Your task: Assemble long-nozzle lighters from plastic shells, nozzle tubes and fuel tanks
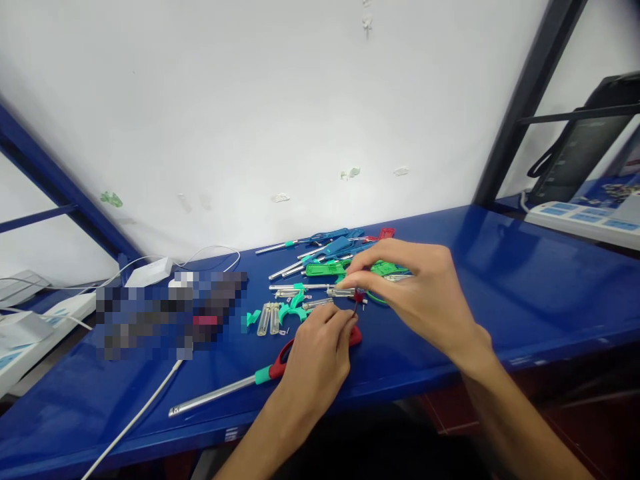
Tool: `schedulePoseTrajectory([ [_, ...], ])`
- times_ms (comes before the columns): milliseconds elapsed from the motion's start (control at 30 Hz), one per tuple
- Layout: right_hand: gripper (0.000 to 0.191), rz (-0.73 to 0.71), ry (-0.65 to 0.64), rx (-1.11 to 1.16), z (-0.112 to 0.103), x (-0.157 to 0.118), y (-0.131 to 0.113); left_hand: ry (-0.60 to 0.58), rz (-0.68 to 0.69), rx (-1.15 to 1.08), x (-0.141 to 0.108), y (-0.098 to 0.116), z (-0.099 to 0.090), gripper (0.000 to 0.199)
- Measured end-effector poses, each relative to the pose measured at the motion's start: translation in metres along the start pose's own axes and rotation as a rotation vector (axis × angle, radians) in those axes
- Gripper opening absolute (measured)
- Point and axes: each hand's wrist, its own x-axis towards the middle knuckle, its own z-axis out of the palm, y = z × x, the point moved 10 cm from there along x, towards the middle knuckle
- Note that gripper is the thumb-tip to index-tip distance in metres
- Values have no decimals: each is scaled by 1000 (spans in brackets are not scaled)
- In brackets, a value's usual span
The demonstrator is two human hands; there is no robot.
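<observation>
My left hand [320, 353] is closed over the handle of a red utility lighter [279, 363]. The lighter's long metal barrel and teal collar extend to the left, and its red end shows beyond my fingers. Just above the work, my right hand [415, 287] has thumb and forefinger together in a pinch; whatever lies between the tips is too small to make out. A small dark red piece [359, 297] shows between the two hands. Beyond them lie green lighter shells [323, 269], blue lighter parts [335, 248], clear fuel tanks [269, 319] and teal plastic pieces [293, 310].
The blue table [500, 287] meets a white wall behind. At left are a blurred-out patch [165, 320], a white cable [135, 420] and a power strip [40, 347]. Another power strip [585, 223] and a black bag-like object [580, 147] stand at right, past a dark frame post.
</observation>
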Motion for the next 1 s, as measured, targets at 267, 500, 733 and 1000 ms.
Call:
schedulePoseTrajectory([
  [267, 18, 139, -229, 152, 13, -3, 17, -7, -39, -43, 0, -2, -1, 22],
  [500, 9, 39, -169, -79, 9, -4, 4, -17, -36, -53, -1, 0, 0, 22],
  [733, 33, 134, -90, -80, 8, 1, 28, -6, -24, -54, 0, -2, 0, 23],
  [1000, 23, 99, -355, 125, 15, -3, 16, -22, -17, -66, -1, -3, 1, 25],
])
